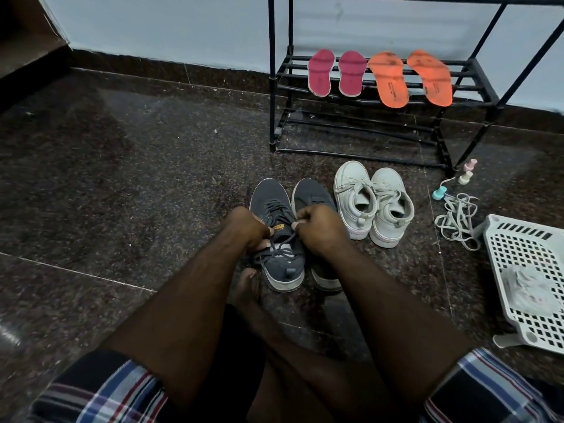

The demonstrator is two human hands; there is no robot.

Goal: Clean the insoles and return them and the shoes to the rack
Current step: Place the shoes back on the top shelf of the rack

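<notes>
Laces (pixel 282 244) of grey shoe (pixel 279 239) pinched between both hands' fingers (pixel 297 224).

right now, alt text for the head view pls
Both hands, left hand and right hand, pull the laces of a grey shoe on a dark floor. White shoes stand beside; pink insoles and orange insoles lie on a black rack.

— Where does the view look from?
— From the person's head, forward and down onto the floor (pixel 122 184), close over the forearms.
— How far does it reach?
— To the rack (pixel 381 87) against the wall (pixel 158 22). It is wide-angle, the only view.
</notes>
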